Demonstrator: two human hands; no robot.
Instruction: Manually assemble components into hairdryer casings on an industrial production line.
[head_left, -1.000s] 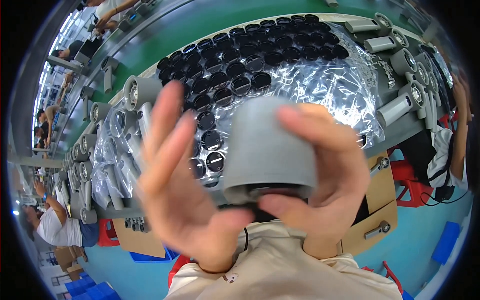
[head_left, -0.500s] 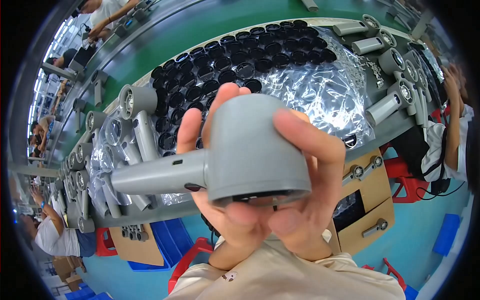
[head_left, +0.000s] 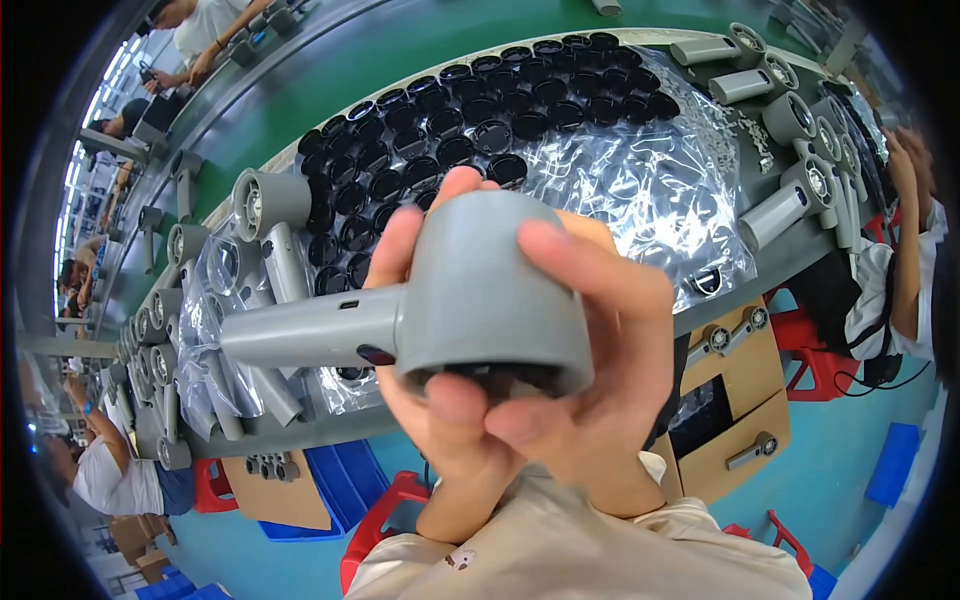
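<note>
While both hands clasp the grey dryer housing [head_left: 480,290] above the desk [head_left: 300,425], left hand [head_left: 440,420] and right hand [head_left: 600,380] fingers wrap its barrel. Handle juts left unsupported; loosened fingers could likely drop it.

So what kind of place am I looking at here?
Most likely a factory assembly line: rows of black round caps on plastic sheeting, identical grey dryer housings along the bench, and one grey housing held in both hands.

Black round caps [head_left: 470,120] crowding bench centre, grey housings [head_left: 270,200] lining both ends, open aisle below, seemingly
</note>
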